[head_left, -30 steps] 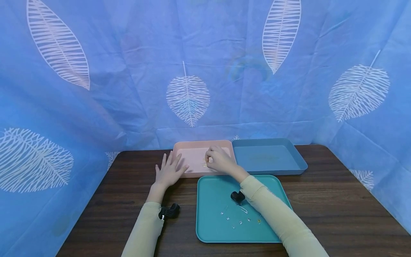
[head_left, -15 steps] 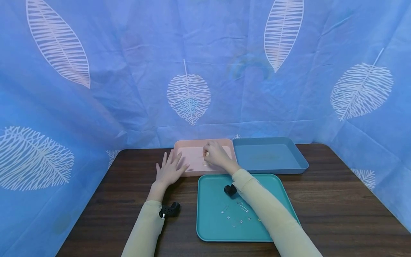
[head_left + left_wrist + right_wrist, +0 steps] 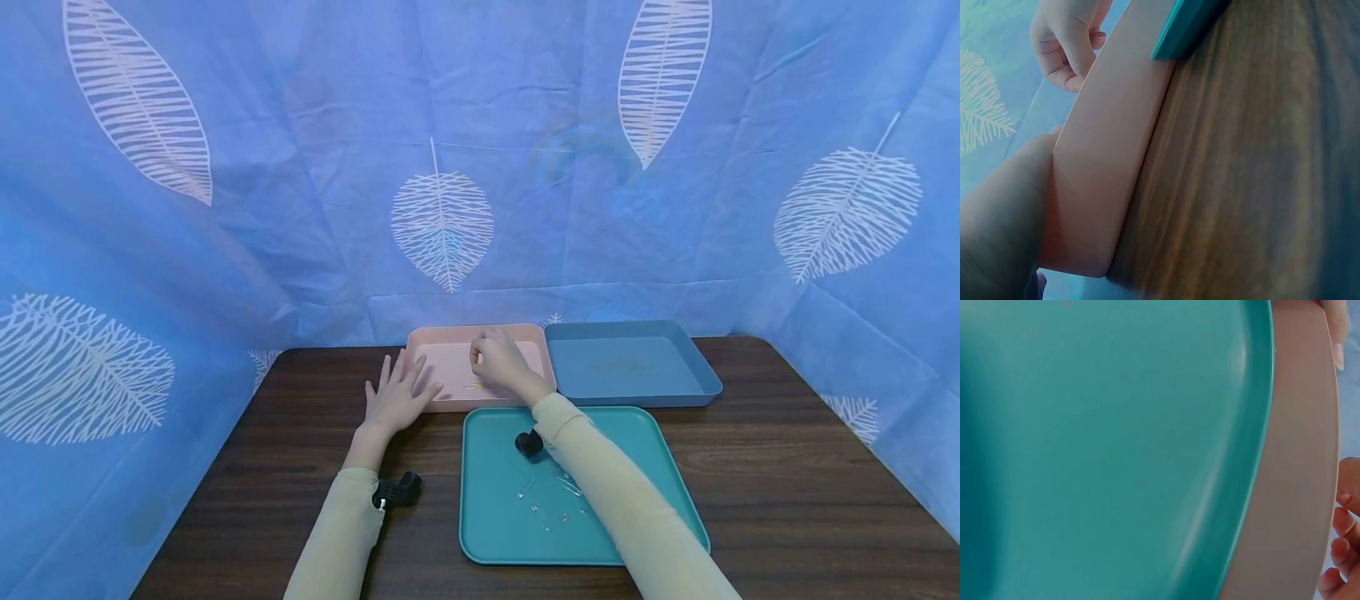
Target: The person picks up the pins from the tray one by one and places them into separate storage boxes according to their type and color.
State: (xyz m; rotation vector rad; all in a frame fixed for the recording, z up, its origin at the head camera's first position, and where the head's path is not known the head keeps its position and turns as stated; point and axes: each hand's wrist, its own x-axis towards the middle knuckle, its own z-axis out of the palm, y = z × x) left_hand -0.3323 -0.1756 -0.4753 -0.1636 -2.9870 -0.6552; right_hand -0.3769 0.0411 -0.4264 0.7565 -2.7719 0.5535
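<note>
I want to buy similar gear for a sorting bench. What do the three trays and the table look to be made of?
The pink tray, blue tray and teal tray look like moulded plastic with a smooth matt finish: uniform colour, rounded rims, soft highlights. The table shows dark brown wood grain; whether solid wood or laminate cannot be told.

Small pieces on the teal tray (image 3: pixel 487 533) are too tiny to identify

Two arms in long sleeves

Pale yellow sleeves (image 3: pixel 337 533) reach the wrists — each wrist carries a small black camera (image 3: pixel 395 492).
</note>
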